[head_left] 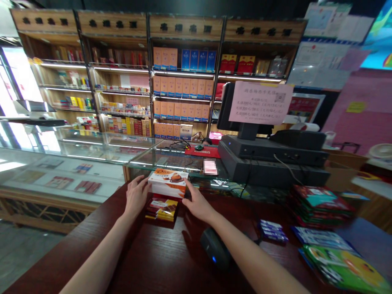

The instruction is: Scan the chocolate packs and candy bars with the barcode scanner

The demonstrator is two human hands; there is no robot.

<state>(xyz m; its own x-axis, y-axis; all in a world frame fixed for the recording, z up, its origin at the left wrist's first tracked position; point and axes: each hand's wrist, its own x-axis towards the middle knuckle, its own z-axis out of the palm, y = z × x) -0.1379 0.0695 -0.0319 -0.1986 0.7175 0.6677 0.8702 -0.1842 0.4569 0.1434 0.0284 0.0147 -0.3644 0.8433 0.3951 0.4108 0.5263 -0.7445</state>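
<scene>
Left hand (136, 197) and right hand (198, 204) grip box (168, 182) ends, at glass counter (143, 161) edge; wooden desk (159, 261) below

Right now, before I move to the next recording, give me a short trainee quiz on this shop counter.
1. True or false: the left hand and the right hand both touch the orange box.
2. What lies just nearer the person than that box? A: snack packet; B: calculator; C: keys.
3. Fill in: the pink notice hangs on the ____.
Key: 1 true; 2 A; 3 monitor.
</scene>
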